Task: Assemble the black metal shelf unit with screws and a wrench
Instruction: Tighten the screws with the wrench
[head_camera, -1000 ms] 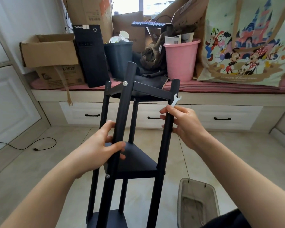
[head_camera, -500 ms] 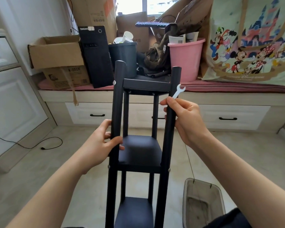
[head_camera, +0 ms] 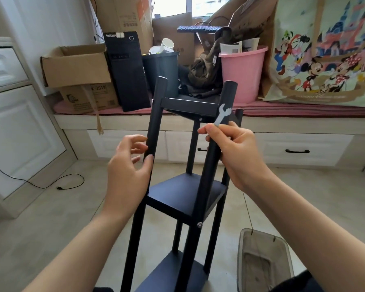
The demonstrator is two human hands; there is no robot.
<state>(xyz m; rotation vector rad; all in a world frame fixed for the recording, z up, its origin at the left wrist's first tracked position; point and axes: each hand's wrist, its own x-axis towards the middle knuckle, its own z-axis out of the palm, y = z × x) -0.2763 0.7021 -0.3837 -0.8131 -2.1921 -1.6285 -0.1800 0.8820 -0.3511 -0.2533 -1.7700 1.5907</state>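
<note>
The black metal shelf unit [head_camera: 183, 192] stands upright on the tiled floor [head_camera: 51, 218] between the person's arms, its three tiers stacked on four slim posts, in front of a window seat [head_camera: 282, 114] piled with boxes. The left hand [head_camera: 128, 173] is loosely spread around the near-left post [head_camera: 155, 121], thumb and fingertips touching it without a full grip. The right hand [head_camera: 234, 152] curls around the near-right post [head_camera: 214, 157] and at the same time pinches the small flat wrench [head_camera: 222, 114] between thumb and forefinger, the tool's open end poking up beside the top tier. A silver screw [head_camera: 199, 224] shows at the middle tier's joint on that post, and another [head_camera: 200, 119] under the top tier.

The main risk, as I judge it, is the doubled-up right hand: holding post and wrench together leaves little control over either, so the wrench may slip and drop to the floor or into the clear plastic bin [head_camera: 263, 262] below. With the left hand so lightly placed, the tall, narrow frame could also twist or tip if it is turned quickly. Any screw not fully tightened would let the posts rack out of square.
</note>
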